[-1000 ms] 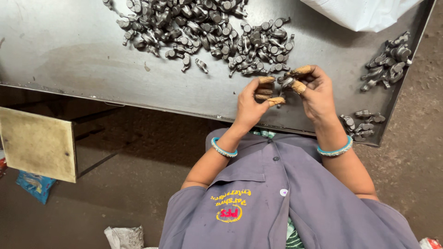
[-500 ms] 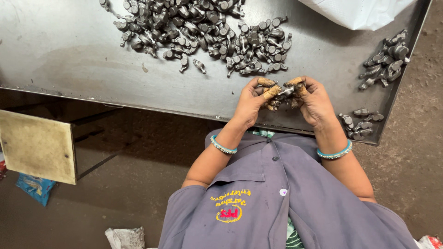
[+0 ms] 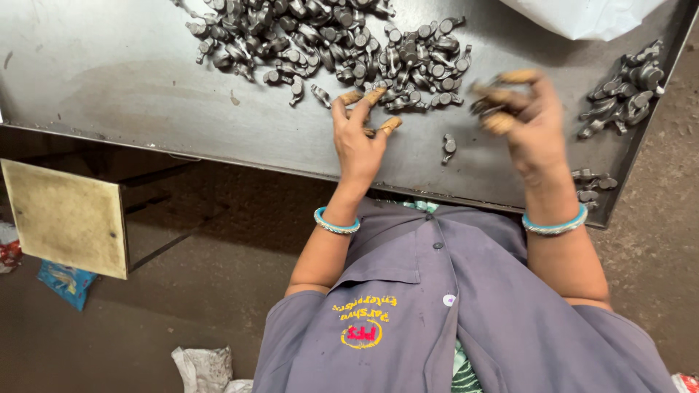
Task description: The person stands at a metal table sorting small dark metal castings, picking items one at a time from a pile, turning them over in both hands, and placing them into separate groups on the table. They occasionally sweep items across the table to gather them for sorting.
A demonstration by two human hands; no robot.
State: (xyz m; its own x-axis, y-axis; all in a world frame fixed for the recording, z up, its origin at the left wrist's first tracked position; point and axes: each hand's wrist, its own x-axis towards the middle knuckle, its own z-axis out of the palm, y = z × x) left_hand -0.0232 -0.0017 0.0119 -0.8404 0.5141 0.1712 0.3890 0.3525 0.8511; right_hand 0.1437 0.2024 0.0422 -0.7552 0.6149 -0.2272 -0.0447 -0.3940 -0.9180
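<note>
Small grey metal castings [image 3: 342, 44] lie heaped on the dark steel desk [image 3: 131, 87]. I see my left hand [image 3: 360, 135], fingers spread, reaching the heap's edge; my right hand [image 3: 528, 120], blurred, seems closed on a few castings.

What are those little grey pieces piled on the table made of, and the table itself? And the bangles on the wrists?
The small grey pieces look like cast or forged metal: dull grey with faint glints. The table seems to be sheet steel, smooth, scuffed and softly reflective. The turquoise bangles look glossy, perhaps glass or plastic; I cannot tell which.
</note>
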